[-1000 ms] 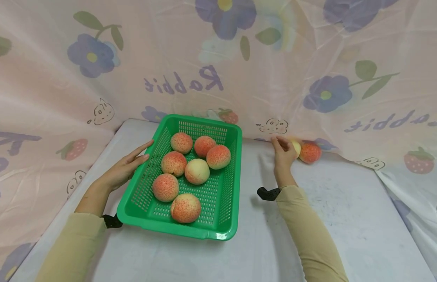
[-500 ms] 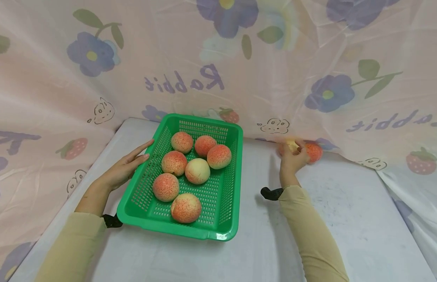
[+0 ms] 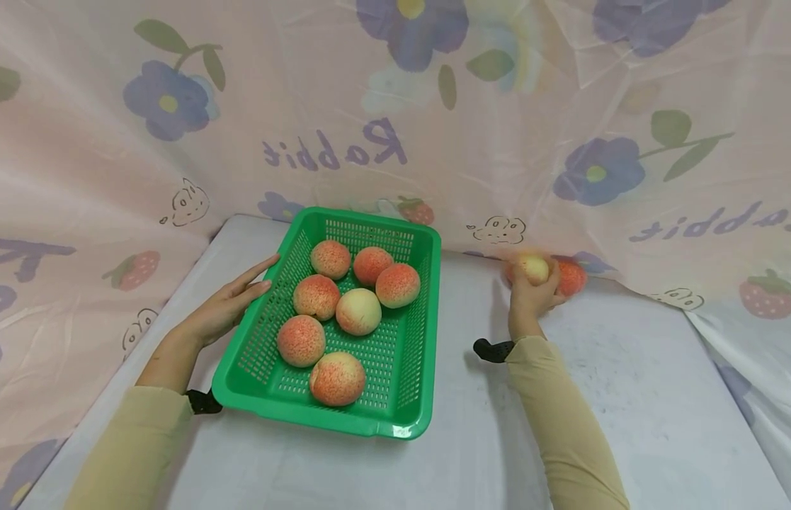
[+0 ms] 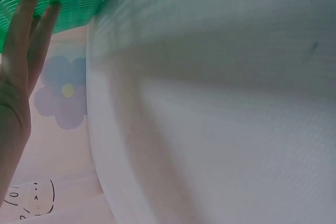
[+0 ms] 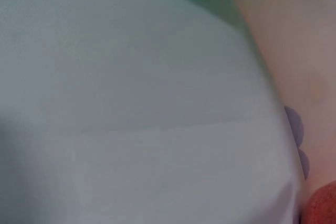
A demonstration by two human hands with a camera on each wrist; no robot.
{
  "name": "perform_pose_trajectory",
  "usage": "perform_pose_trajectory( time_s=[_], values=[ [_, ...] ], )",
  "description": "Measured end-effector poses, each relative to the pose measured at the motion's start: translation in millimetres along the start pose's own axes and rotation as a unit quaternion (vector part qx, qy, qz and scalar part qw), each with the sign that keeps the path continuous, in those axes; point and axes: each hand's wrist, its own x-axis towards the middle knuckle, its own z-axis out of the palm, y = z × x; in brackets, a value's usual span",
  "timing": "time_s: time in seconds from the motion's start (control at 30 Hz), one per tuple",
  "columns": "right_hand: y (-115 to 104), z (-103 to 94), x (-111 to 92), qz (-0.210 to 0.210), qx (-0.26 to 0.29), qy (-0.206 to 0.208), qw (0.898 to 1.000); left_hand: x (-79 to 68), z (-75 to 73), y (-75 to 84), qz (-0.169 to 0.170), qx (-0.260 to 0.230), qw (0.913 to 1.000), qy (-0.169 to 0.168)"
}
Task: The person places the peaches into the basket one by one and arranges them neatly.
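In the head view, my left hand (image 3: 226, 304) lies along the left side of a green plastic basket (image 3: 431, 319), fingers extended against its wall; the left wrist view shows these fingers (image 4: 42, 40) touching the slotted green side. Several red-and-yellow peaches (image 3: 338, 379) rest inside the basket. At the back right, my right hand (image 3: 529, 301) grips a peach with a pale yellow top (image 3: 533, 269), fingers and thumb around it. Directly right of that hand sits a red peach (image 3: 570, 276), partly hidden by it. A red peach (image 5: 321, 208) shows in the right wrist view's lower corner.
A white-covered table (image 3: 471, 439) carries everything. Patterned pink cloth (image 3: 242, 106) hangs behind and to the sides, meeting the table's back edge close to my right hand. Black wrist camera mounts (image 3: 493, 350) jut from both sleeves.
My right hand has moved a little right and its fingers have closed around the pale-topped peach. The left hand and the basket have stayed in place.
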Motion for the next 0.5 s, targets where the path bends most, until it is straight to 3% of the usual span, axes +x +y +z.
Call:
perform_pose_trajectory(
  time_s=[0.27, 0.5],
  values=[
    [-0.7, 0.4, 1.1, 0.009, 0.003, -0.035, 0.999, 0.5, 3.0, 0.7, -0.007, 0.012, 0.9999, 0.009],
    [1.1, 4.0, 9.0, 0.009, 0.081, -0.059, 0.995, 1.4, 2.2, -1.2, -0.008, 0.015, 0.9998, 0.015]
  ],
)
